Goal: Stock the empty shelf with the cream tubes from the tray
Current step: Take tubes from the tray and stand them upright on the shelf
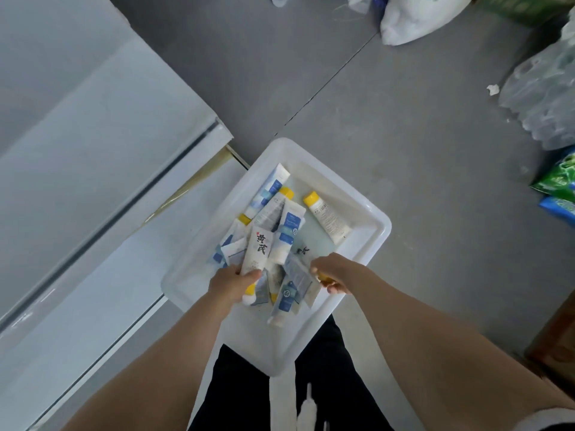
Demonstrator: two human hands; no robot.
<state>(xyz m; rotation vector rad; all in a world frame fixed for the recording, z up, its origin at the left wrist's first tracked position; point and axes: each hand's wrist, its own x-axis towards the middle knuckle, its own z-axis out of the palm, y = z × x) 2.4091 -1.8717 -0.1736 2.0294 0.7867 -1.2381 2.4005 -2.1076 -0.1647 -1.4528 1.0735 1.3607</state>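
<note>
Down on the grey floor (pixel 404 144), a white plastic tray (pixel 378 227) is sitting just beside the white shelf unit (pixel 93 135), which is filling the left side of the view. Both bare hands are reaching into the near half of the tray.

The left hand (pixel 231 283) is gripping the lower end of a white tube with black characters (pixel 257 248), thumb on one side and fingers curled round the other. That tube is pointing away from the person and lying over the heap of cream tubes (pixel 273 219) at the tray's left and middle. A blue-and-white tube (pixel 287 234) is resting just to its right, touching it.

The right hand (pixel 334 272) is closing its fingers round a yellow-capped tube (pixel 322 279) at the cap end. The body of that tube is blurring into the heap, so its full outline is hard to make out.

Apart from the heap, a white tube with small print (pixel 329 219) and a yellow cap is lying alone towards the tray's far right wall.

Black trousers (pixel 326 368) are showing below the tray. A white sack (pixel 413 17) is lying at the top of the view. A clear plastic-wrapped bundle (pixel 541 94) and a green packet (pixel 557 178) are sitting along the right edge.
</note>
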